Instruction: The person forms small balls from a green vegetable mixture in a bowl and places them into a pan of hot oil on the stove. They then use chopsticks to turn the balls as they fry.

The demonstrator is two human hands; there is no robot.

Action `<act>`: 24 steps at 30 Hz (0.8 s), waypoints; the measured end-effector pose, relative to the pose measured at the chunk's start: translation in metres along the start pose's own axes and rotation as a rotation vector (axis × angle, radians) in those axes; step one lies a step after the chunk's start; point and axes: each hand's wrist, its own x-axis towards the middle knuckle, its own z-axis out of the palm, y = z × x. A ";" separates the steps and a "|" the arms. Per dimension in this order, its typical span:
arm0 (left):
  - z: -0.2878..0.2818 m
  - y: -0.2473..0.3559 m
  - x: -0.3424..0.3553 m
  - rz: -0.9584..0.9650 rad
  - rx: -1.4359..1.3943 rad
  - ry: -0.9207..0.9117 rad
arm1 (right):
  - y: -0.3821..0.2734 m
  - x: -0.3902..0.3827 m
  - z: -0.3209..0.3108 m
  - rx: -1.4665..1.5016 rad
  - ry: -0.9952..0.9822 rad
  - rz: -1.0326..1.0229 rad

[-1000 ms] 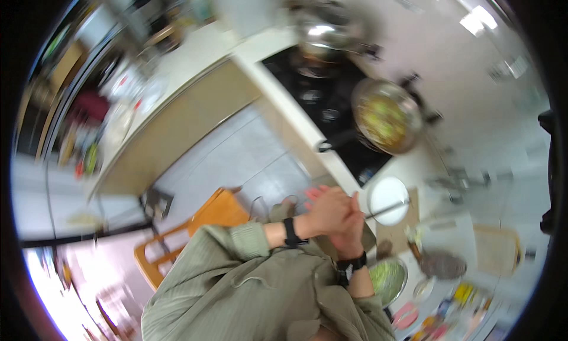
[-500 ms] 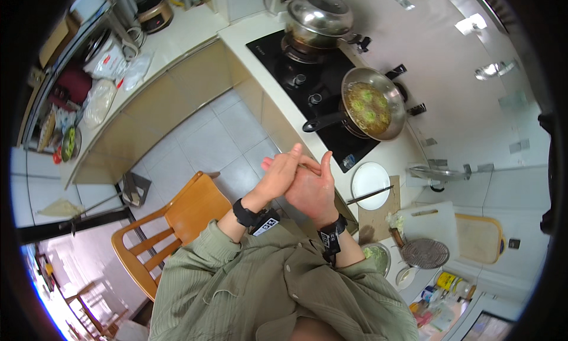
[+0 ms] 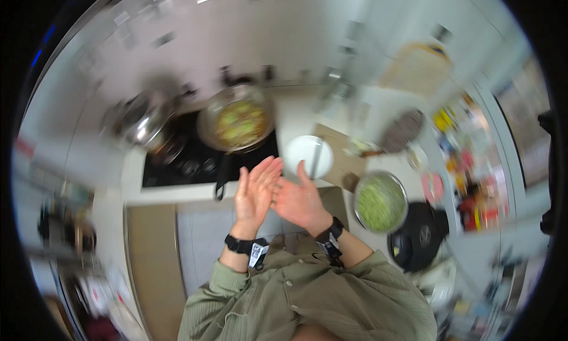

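My left hand [image 3: 255, 192] is held out with its palm up and fingers stretched, empty. Beside it my right hand [image 3: 300, 200] is also open, thumb raised, its fingertips close to or touching the left fingers; which, I cannot tell. Both are over the floor in front of the counter. Just beyond them a frying pan [image 3: 207, 125] holds several green pieces [image 3: 241, 123] in bubbling yellowish oil. A white plate [image 3: 299, 154] with chopsticks [image 3: 318, 157] across it lies past my right hand. The view is smeared by motion.
A lidded steel pot [image 3: 145, 128] stands left on the black hob [image 3: 183, 175]. To the right are a steel bowl [image 3: 404, 214] of shredded green vegetable, a round wire-mesh tool [image 3: 403, 131] and a black appliance [image 3: 419, 237]. Bottles and jars [image 3: 473, 175] line the far right.
My view has swung right, from the chair and side counter to face the hob. My hands, earlier pressed one over the other, are now spread apart with palms showing.
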 end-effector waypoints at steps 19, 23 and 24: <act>0.015 -0.076 -0.031 -0.598 0.307 -0.065 | 0.028 -0.140 -0.067 -0.001 0.278 -0.626; 0.016 -0.088 -0.039 -0.586 0.353 0.037 | 0.017 -0.167 -0.074 -0.077 0.322 -0.614; 0.016 -0.092 -0.042 -0.585 0.349 0.068 | 0.015 -0.176 -0.077 -0.133 0.304 -0.629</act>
